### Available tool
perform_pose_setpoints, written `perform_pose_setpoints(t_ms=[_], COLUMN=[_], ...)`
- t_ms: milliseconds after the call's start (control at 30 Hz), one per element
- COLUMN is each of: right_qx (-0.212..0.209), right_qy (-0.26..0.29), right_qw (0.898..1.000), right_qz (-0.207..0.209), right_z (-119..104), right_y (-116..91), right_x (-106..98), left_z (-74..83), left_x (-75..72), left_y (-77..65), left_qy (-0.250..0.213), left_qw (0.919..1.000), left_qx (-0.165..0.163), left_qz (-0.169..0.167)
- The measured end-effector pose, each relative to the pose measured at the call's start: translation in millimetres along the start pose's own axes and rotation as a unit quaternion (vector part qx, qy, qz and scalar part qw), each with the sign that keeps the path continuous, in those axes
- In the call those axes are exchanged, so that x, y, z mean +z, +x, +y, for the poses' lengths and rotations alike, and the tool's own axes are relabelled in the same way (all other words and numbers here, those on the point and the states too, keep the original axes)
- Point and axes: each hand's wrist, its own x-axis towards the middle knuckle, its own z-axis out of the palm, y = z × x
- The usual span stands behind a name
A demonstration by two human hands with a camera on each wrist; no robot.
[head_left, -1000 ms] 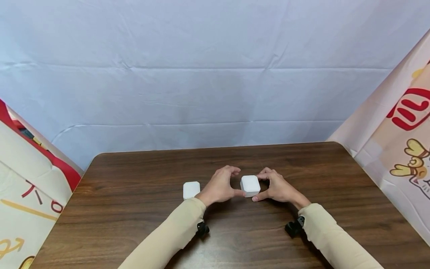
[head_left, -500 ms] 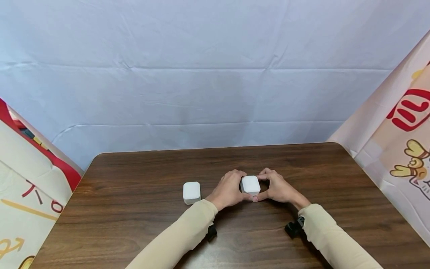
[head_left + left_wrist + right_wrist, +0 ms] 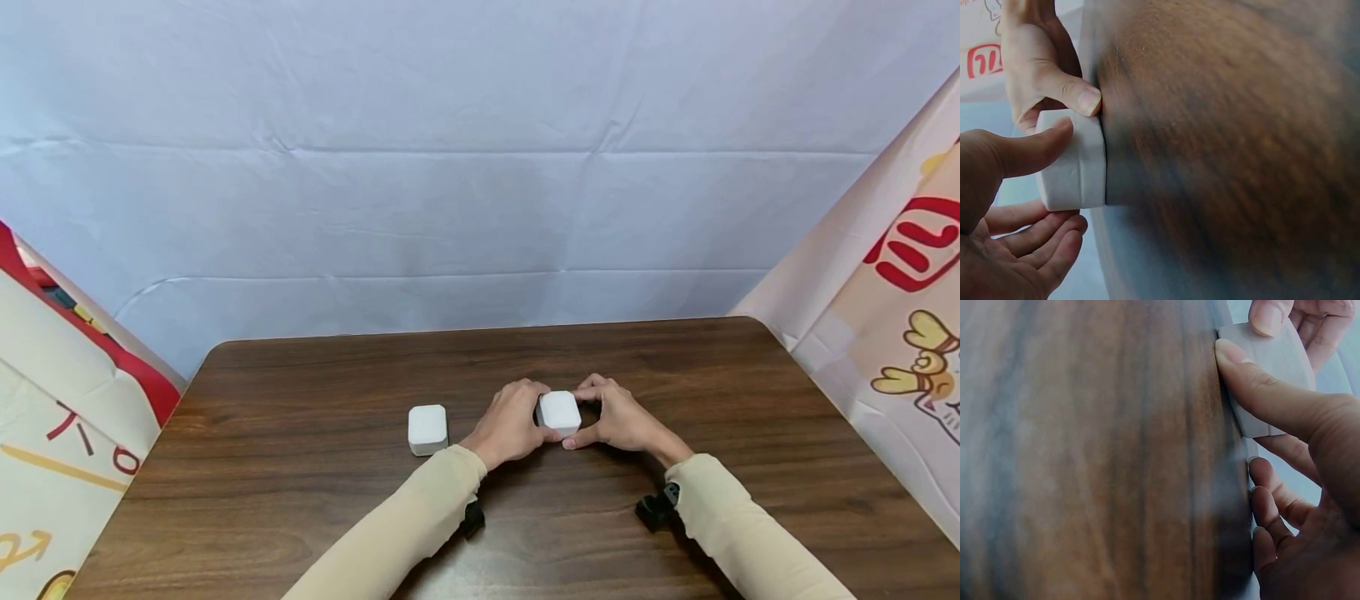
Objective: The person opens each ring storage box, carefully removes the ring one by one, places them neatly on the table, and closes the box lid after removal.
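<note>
A small white box with clipped corners sits on the table, right of the middle in the head view. A thin seam runs around its side in the left wrist view. My left hand pinches the box from the left, its thumb on the near side and fingers on the far side, up by the top part. From the right, my right hand grips the same box lower down, with the thumb close to the tabletop. A second white box of like shape stands left of my left hand.
The dark wood-grain table has rounded far corners. Behind it hangs a pale cloth backdrop. Printed sheets with cartoon drawings hang at the left and right sides. Black wrist cameras sit below both cuffs.
My left hand has moved right and closed its fingers onto the box, uncovering more of the second box. The right hand has stayed in place on the box. Little differs over the last half second.
</note>
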Motion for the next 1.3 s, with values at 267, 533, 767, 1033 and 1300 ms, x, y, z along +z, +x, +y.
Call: perform_pose_setpoints(t_ms=[267, 533, 767, 1033, 1300], right_qx=[-0.009, -0.013, -0.015, -0.007, -0.007], right_qy=[-0.004, 0.008, 0.011, 0.015, 0.012], right_qw=[1.0, 1.0, 1.0, 1.0, 1.0], right_qz=[0.0, -0.005, -0.006, -0.007, -0.009], right_z=[-2, -2, -2, -3, -2], right_y=[1, 2, 2, 1, 1], right_x=[-1, -1, -1, -1, -1], left_z=[-1.1, -4.4, -5.6, -7.8, -9.2], left_x=[-3.3, -7.4, -10.3, -11.6, -13.7], left_y=[3.1, 5.6, 9.0, 11.9, 12.9], left_qy=[-0.02, -0.048, -0.077, -0.132, -0.157], left_qw=[0.9996, 0.9976, 0.9939, 0.9869, 0.9823], left_qx=[-0.012, -0.032, -0.058, -0.069, -0.081], left_qz=[-0.014, -0.04, -0.055, -0.062, -0.061])
